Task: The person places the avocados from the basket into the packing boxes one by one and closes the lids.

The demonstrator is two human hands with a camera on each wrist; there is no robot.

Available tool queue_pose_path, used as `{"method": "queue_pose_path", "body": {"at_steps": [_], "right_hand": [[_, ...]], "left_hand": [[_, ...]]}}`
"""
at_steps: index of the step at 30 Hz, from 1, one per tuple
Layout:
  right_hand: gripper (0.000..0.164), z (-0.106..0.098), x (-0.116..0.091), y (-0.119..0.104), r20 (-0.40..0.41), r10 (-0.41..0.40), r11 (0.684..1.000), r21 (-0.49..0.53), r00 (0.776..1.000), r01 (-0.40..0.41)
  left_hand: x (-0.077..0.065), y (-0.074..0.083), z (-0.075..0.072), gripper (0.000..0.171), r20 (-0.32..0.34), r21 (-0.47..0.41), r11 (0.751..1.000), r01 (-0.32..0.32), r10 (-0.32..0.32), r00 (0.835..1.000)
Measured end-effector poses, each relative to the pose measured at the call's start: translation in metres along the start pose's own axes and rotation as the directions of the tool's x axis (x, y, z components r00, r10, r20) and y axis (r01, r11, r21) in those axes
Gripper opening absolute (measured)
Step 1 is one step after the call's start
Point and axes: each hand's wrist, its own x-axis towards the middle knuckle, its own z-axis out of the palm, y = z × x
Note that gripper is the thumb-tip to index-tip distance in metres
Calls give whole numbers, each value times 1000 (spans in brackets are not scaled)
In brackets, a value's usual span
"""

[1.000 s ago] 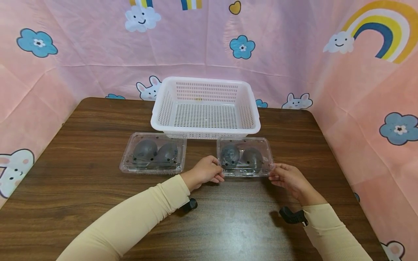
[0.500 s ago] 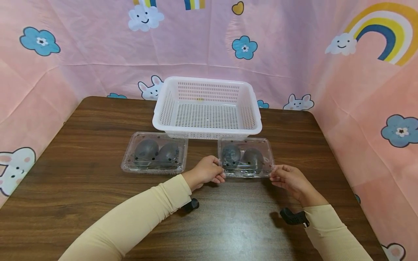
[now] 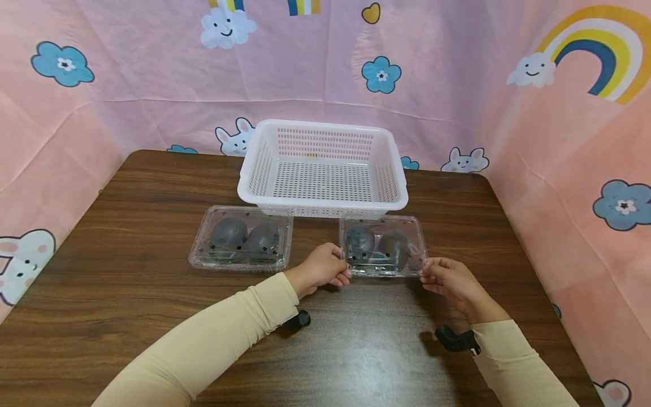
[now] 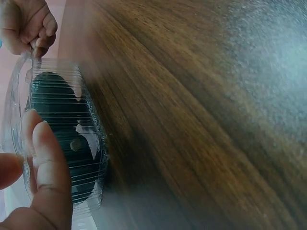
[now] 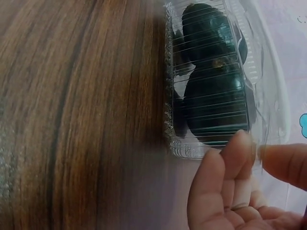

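A clear plastic clamshell box (image 3: 376, 265) sits on the brown table in front of the white basket, its lid down over dark green, oval fruits (image 5: 213, 103) that look like avocados. My left hand (image 3: 321, 265) pinches the rim at its front left corner, thumb on top and fingers below, as the left wrist view shows. At the front right corner my right hand (image 3: 450, 282) pinches the same rim between thumb and fingertips. To the left lies a second clear clamshell box (image 3: 203, 254), also closed over two dark oval fruits; neither hand touches it.
Behind both boxes stands a white plastic basket (image 3: 322, 204) with slotted walls, nothing inside it. The wooden table (image 3: 132, 294) runs back to a pink cloth backdrop (image 3: 432, 102) printed with clouds, flowers and rabbits, which also closes in both sides.
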Motion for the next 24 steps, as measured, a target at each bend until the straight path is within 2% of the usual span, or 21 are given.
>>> {"method": "queue_pose_path", "body": {"at_steps": [5, 13, 18, 24], "right_hand": [[13, 0, 0, -1, -2, 11, 1000, 2, 1000, -11], [10, 2, 0, -1, -30, 24, 999, -20, 999, -24], [11, 4, 0, 1, -56, 24, 998, -48, 998, -27], [12, 5, -1, 1, -72, 14, 996, -84, 997, -20]], "left_hand": [[-1, 0, 0, 29, -2, -6, 1000, -9, 9, 1000], [-3, 2, -1, 23, -58, 81, 997, -7, 12, 998], [-4, 2, -2, 17, -62, 118, 993, -14, 22, 998], [-5, 2, -2, 20, -65, 158, 987, -19, 30, 997]]}}
